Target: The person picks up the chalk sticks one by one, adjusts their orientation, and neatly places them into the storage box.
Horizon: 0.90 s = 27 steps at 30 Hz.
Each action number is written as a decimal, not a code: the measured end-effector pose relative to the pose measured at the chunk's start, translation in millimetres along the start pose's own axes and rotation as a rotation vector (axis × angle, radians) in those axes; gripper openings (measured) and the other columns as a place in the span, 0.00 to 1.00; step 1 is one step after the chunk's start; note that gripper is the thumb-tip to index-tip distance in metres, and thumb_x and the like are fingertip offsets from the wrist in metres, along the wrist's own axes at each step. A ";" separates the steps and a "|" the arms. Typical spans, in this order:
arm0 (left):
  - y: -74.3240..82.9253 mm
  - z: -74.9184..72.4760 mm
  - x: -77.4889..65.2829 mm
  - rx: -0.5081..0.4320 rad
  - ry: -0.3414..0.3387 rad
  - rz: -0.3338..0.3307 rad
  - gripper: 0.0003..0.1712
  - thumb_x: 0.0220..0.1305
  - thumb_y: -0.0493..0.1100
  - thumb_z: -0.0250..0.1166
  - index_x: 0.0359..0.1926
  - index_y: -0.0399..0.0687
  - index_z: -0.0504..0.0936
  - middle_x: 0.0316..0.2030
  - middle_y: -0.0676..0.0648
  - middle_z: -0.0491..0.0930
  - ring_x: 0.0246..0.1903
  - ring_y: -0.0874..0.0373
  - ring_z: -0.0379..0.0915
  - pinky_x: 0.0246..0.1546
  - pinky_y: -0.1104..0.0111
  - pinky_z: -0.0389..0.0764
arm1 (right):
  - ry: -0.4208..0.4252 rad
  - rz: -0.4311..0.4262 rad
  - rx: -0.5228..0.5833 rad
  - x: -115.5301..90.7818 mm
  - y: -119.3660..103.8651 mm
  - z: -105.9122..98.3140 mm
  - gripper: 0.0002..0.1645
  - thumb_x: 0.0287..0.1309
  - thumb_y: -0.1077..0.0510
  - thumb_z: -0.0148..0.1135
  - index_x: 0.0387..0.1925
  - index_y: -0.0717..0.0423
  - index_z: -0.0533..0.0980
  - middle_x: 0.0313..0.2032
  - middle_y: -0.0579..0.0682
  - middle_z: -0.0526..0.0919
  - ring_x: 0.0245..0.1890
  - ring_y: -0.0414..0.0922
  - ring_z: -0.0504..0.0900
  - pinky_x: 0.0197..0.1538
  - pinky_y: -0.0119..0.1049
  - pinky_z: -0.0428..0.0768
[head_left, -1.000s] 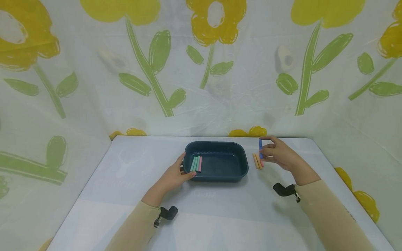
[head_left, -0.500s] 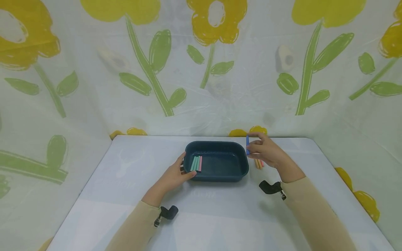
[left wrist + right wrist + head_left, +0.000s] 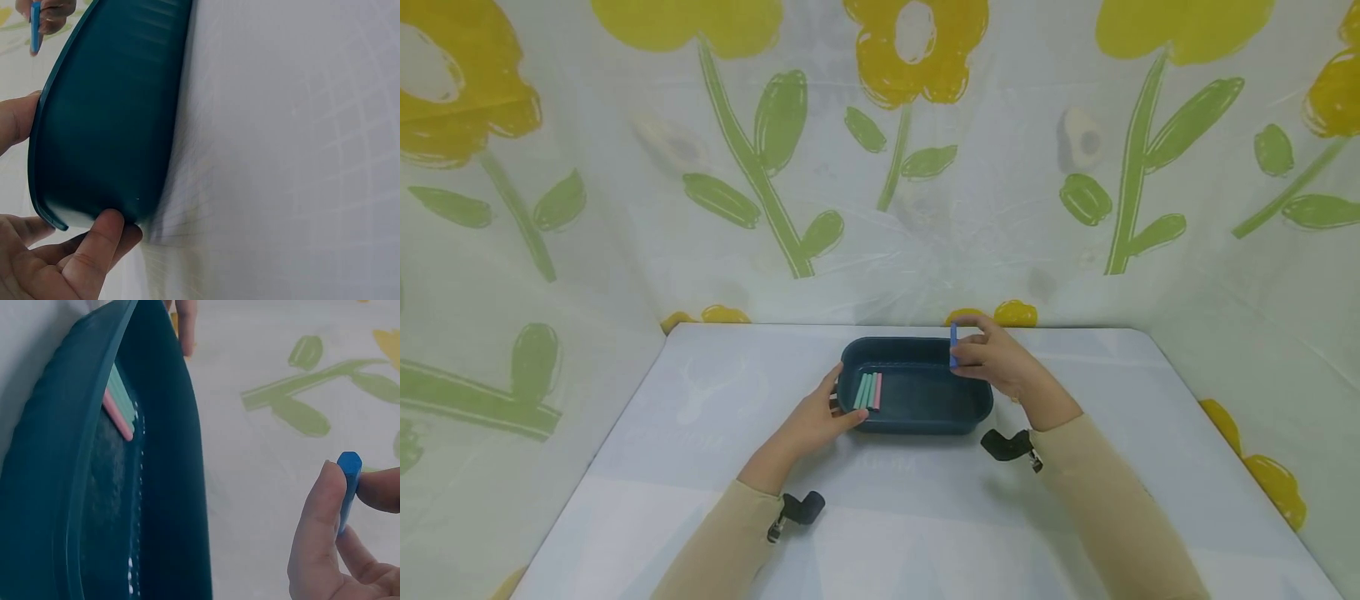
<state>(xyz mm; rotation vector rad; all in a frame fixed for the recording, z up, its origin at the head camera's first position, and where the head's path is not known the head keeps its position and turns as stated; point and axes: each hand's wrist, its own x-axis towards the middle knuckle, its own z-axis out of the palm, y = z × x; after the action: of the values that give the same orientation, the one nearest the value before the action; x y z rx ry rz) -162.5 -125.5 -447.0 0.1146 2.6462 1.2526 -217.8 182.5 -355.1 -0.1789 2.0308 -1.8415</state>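
A stick of blue chalk [image 3: 953,346] is pinched upright between the thumb and fingers of my right hand [image 3: 1000,362], above the right part of a dark teal tray [image 3: 925,427]. The right wrist view shows the blue chalk [image 3: 349,464] end-on, apart from the tray wall [image 3: 181,487]. My left hand [image 3: 812,423] grips the tray's left end, thumb on the near rim and fingers round the side. Inside at the left lie green chalk sticks [image 3: 865,391] side by side, with a pink chalk stick [image 3: 877,392] at their right.
The white table [image 3: 880,517] holds the tray near its back edge. A floral sheet [image 3: 970,208] hangs behind and at the sides. The chalk on the table right of the tray is mostly hidden by my right hand and wrist.
My right hand has carried the blue chalk leftward from beside the orange and pink chalk to over the tray. The left hand and tray have stayed put.
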 end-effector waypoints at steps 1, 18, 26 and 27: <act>0.1 -0.1 -0.2 0.001 -0.001 -0.002 0.60 0.60 0.65 0.69 0.80 0.53 0.44 0.73 0.37 0.62 0.65 0.42 0.69 0.63 0.48 0.72 | -0.001 0.002 0.004 1.7 0.4 3.2 0.37 0.67 0.69 0.57 0.73 0.59 0.54 0.43 0.56 0.72 0.40 0.48 0.78 0.53 0.44 0.83; -2.1 -0.1 0.3 -0.013 -0.005 0.006 0.60 0.60 0.65 0.69 0.80 0.53 0.44 0.72 0.37 0.62 0.65 0.42 0.70 0.62 0.47 0.72 | -0.011 0.096 0.025 31.3 25.8 52.1 0.37 0.65 0.72 0.58 0.72 0.59 0.58 0.42 0.58 0.75 0.38 0.49 0.78 0.49 0.43 0.84; -2.9 -0.2 0.8 -0.019 -0.004 0.007 0.59 0.60 0.64 0.69 0.80 0.53 0.44 0.72 0.37 0.63 0.65 0.42 0.70 0.63 0.48 0.72 | -0.003 0.121 -0.014 46.2 47.9 62.9 0.38 0.62 0.73 0.60 0.72 0.61 0.60 0.44 0.60 0.77 0.39 0.49 0.81 0.47 0.43 0.85; -2.6 -0.4 0.4 -0.018 -0.005 0.010 0.59 0.61 0.64 0.69 0.80 0.53 0.44 0.72 0.37 0.63 0.65 0.42 0.70 0.63 0.48 0.72 | -0.002 0.121 -0.025 47.7 50.5 63.7 0.38 0.62 0.74 0.60 0.72 0.62 0.60 0.44 0.60 0.78 0.39 0.49 0.81 0.47 0.43 0.85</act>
<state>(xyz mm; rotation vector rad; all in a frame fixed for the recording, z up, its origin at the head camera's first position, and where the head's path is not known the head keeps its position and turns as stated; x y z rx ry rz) -162.9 -127.4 -448.8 0.1272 2.6327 1.2778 -229.8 113.1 -417.8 -0.0629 2.0176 -1.7430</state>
